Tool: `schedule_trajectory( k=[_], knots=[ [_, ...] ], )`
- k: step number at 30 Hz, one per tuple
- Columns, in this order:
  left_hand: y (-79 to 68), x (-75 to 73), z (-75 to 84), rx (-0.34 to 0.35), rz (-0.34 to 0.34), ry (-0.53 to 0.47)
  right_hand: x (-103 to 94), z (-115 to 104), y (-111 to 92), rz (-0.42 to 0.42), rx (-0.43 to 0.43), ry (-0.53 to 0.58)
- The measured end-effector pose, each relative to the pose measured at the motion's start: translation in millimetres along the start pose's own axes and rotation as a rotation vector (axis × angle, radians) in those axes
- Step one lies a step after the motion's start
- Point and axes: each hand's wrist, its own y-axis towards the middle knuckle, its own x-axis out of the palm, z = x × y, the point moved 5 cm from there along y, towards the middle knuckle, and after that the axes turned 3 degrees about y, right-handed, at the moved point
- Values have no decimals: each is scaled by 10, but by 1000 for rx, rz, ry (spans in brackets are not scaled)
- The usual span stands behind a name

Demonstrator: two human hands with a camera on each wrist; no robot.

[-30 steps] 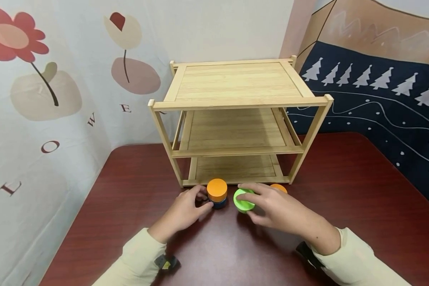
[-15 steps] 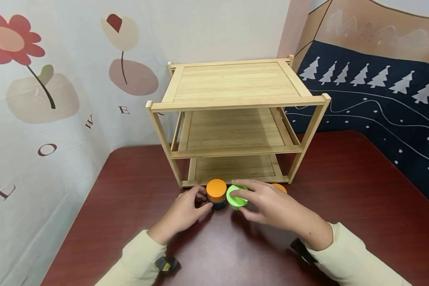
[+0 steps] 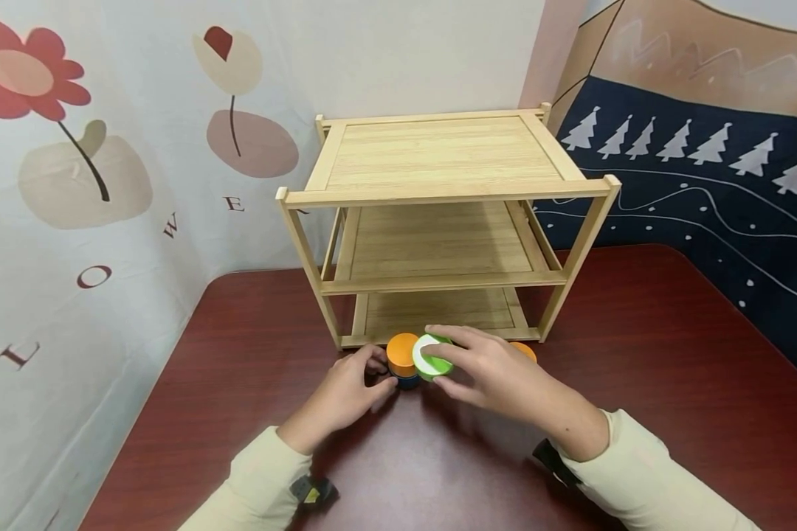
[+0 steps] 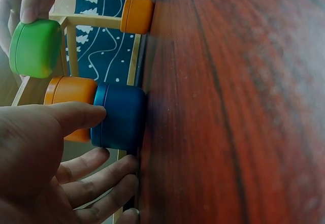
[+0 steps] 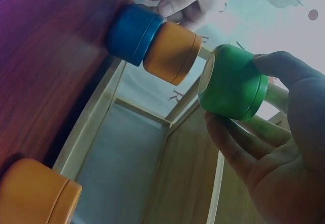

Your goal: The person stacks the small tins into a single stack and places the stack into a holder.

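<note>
In the head view, my right hand (image 3: 501, 372) grips the green container (image 5: 233, 82), raised off the table (image 3: 405, 464) just at three o'clock of the orange container (image 3: 401, 349), which sits on the blue container (image 4: 127, 117). My left hand (image 3: 342, 387), nearer the blue one, curves loosely at its eight o'clock; contact is unclear.

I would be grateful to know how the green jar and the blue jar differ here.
The right hand holds the green jar clear of the table, while the blue jar stands on it. The blue jar carries an orange jar on top; the green jar carries none. Both are short and rounded, with a seam round the body.
</note>
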Motion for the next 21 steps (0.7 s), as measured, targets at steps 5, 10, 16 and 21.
schedule_trajectory(
  k=[5,10,16,21],
  knots=[
    [0,-6,3,7,2,-8,11,-4,20,0,15,0],
    [-3,-6,-6,12,2,-14,23,-2,49,12,27,7],
    [-3,0,-9,19,-1,-16,40,-1,93,36,11,17],
    [5,7,-19,23,-1,-2,57,7,126,34,20,19]
  ],
)
